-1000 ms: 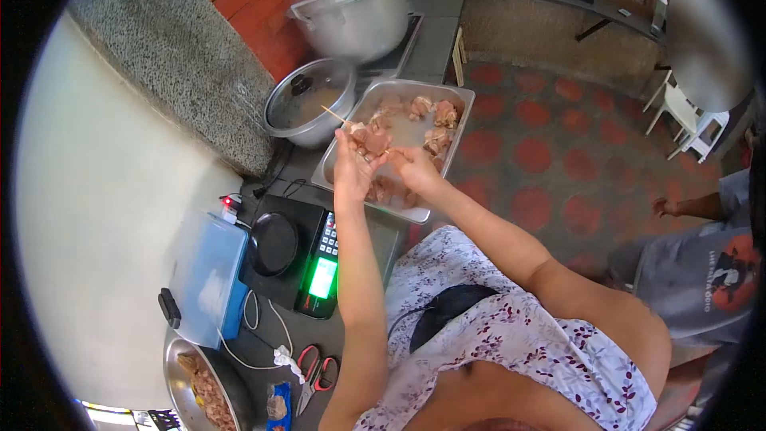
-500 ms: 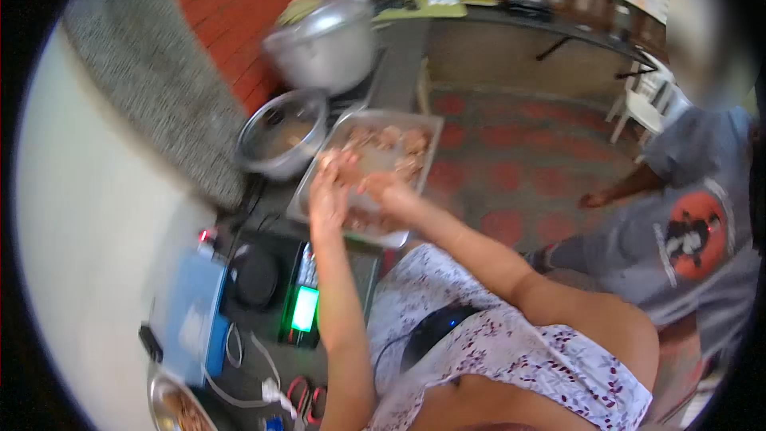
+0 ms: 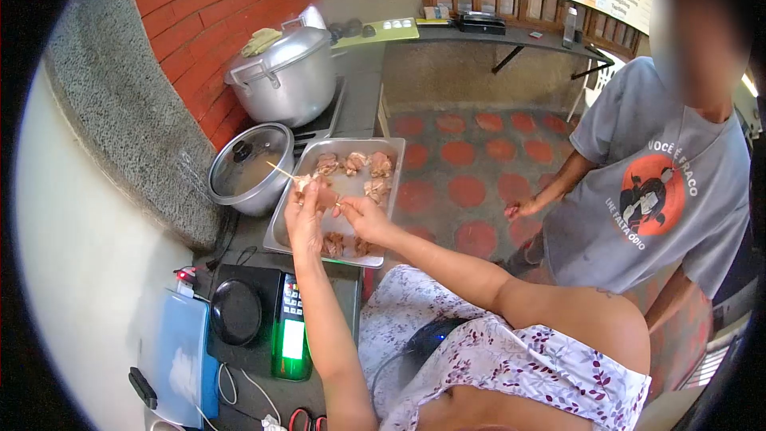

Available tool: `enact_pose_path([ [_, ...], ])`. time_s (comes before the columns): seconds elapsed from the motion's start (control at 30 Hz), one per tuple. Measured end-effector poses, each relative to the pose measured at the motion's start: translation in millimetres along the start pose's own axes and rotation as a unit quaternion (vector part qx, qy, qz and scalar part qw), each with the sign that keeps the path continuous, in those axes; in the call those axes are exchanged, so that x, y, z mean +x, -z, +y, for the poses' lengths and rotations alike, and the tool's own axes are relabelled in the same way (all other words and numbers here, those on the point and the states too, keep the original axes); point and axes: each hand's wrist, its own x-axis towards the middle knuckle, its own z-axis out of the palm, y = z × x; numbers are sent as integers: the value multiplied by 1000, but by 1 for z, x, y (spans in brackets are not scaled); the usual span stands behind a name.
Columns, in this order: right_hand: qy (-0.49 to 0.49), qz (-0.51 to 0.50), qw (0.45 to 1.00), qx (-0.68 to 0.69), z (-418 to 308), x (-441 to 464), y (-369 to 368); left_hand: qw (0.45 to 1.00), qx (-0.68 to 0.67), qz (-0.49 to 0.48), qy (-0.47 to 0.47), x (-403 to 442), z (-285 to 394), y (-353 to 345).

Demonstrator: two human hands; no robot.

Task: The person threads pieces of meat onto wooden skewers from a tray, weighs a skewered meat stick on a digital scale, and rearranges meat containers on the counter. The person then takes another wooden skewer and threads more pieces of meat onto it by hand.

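Note:
My left hand [image 3: 303, 219] is closed around raw meat threaded on a thin wooden skewer [image 3: 278, 169], whose pale tip sticks out past the fingers at the upper left. At the skewer's other end, the fingers of my right hand [image 3: 364, 219] pinch the stick. Both hands are above a rectangular metal tray [image 3: 351, 185]. Folded clumps of raw meat [image 3: 380, 164] lie along the tray's far and right sides, and more meat [image 3: 333, 244] sits near its front. My left hand hides part of the meat on the skewer.
Beyond the tray stand a glass-lidded pan [image 3: 257, 161] and a large lidded metal pot [image 3: 289, 84]. Nearer are a keypad device with a lit screen [image 3: 293, 339], a round black object [image 3: 237, 311], a blue box [image 3: 179, 355] and red-handled scissors [image 3: 300, 421]. A person in a grey T-shirt [image 3: 594, 175] stands right.
The view has shifted and sharpened. My right hand has gone from open fingers beside the left to pinching the skewer's end. The skewer now shows clearly, and the other person appears farther into view.

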Motion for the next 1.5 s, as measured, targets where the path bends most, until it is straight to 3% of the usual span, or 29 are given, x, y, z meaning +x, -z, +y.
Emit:
enact_pose_path([
  [0.07,-33,1,999,-37,-13,-1,6,991,81,93,-51,2,-3,2],
  [0.2,-25,-27,994,-102,-30,2,12,964,203,161,-66,-15,28,-16],
  [0.27,-6,-9,999,-42,-27,7,1,976,149,135,-83,-26,44,-23],
  [0.33,-48,0,998,-28,-25,18,-7,992,94,77,-40,-5,20,15],
  [0.4,22,-83,995,40,-52,16,-5,985,152,77,25,-22,46,-11],
  [0.43,48,-133,990,12,-32,22,-12,981,176,78,8,-39,65,-30],
  [0.47,-49,-155,985,62,-54,21,-14,960,254,119,-11,-40,68,-24],
  [0.5,62,-164,984,-26,-38,31,-16,977,176,114,-38,-26,51,-1],
  [0.6,-41,-249,960,-118,-71,32,-3,993,49,108,-29,-29,58,9],
  [0.67,129,-180,964,-150,-75,27,19,988,78,132,-32,-34,70,12],
  [0.73,211,-62,964,-150,-55,36,67,983,100,148,-43,-26,65,17],
  [0.8,193,38,951,-239,-45,46,135,979,126,154,-46,-23,65,18],
  [0.87,143,135,947,-255,-6,50,205,982,105,156,-1,-23,74,20],
  [0.93,26,203,953,-226,26,29,263,985,89,145,7,-25,73,21],
  [1.0,31,184,912,-364,90,-6,342,988,85,128,18,-28,71,21],
  [1.07,-10,104,894,-436,143,-56,384,988,92,119,20,-27,71,19],
  [1.1,-219,-12,839,-498,131,-85,374,988,97,114,21,-26,71,19],
  [1.13,-269,-130,893,-337,259,-158,439,988,103,110,22,-25,70,18],
  [1.17,-350,-191,818,-415,263,-177,440,990,96,105,23,-25,69,18],
  [1.23,-402,-204,774,-445,254,-183,438,991,91,97,26,-25,69,18],
  [1.4,-415,-166,801,-399,228,-169,448,991,90,94,27,-27,70,18],
  [1.47,-427,-180,829,-314,226,-173,447,992,59,103,38,-26,68,19],
  [1.5,-432,-216,858,-175,238,-176,447,994,57,93,31,-25,66,22],
])
